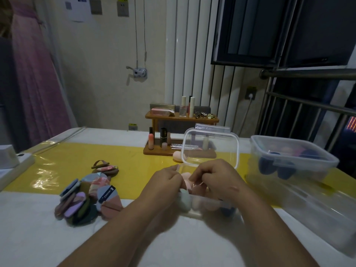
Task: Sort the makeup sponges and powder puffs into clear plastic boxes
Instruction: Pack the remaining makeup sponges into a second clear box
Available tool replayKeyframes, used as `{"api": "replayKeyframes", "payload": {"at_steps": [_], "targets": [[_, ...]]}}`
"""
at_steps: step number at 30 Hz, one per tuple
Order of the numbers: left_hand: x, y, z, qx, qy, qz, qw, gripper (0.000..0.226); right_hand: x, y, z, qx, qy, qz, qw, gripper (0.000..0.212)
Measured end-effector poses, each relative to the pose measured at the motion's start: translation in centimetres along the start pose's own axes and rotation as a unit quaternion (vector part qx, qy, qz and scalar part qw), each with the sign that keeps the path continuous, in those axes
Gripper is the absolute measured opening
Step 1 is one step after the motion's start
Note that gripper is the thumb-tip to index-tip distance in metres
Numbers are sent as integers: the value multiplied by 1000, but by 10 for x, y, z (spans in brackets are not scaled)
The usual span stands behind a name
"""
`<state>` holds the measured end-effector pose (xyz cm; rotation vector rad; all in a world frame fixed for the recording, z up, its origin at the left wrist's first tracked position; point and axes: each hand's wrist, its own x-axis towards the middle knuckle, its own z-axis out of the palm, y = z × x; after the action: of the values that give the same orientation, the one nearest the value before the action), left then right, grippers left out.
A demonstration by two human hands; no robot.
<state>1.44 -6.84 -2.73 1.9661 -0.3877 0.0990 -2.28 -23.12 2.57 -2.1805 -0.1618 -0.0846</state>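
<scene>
Reaching into the box (210, 199), left hand (168, 180) and right hand (218, 178) curl fingers over sponges (186, 181); whether either grips one cannot be told

Head view looks forward and down, seemingly close, over the table (34, 237).

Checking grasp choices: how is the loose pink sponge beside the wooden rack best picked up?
Probably pinch the pink sponge across its rounded middle, coming from above and the left. Its left part is bare, while the open lid overlaps its right end and the wooden rack stands close behind.
</scene>
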Motion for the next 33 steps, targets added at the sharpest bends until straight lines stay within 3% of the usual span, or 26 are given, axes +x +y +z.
{"api": "replayKeyframes", "payload": {"at_steps": [3, 5, 10, 14, 17, 22, 30, 33], "targets": [[-2, 3, -2, 18, 2, -6, 1000, 34, 4, 8, -9, -19, 94, -7, 995, 41], [-3, 5, -1, 14, 4, -8, 1000, 34, 8, 13, -11, -59, 116, 18, 991, 35], [-9, 13, 11, -15, -32, 5, 999, 28, 10, 18, -5, -181, 59, 83, 978, 36], [3, 14, 9, -108, -6, -69, 992, 13, 10, 14, -8, -289, 68, 75, 952, 27], [18, 8, 6, -140, 17, -119, 983, 21, 10, 16, -9, -315, 56, 69, 945, 29], [54, -15, 3, 96, 24, -103, 990, 53, 13, 22, -9, -342, 36, 38, 938, 26], [104, -35, 19, 272, 65, -103, 955, 75, 15, 24, -9, -333, 40, 28, 942, 30], [110, -39, 23, 320, 64, -116, 938, 68, 17, 28, -7, -337, 39, 16, 941, 30]]}}
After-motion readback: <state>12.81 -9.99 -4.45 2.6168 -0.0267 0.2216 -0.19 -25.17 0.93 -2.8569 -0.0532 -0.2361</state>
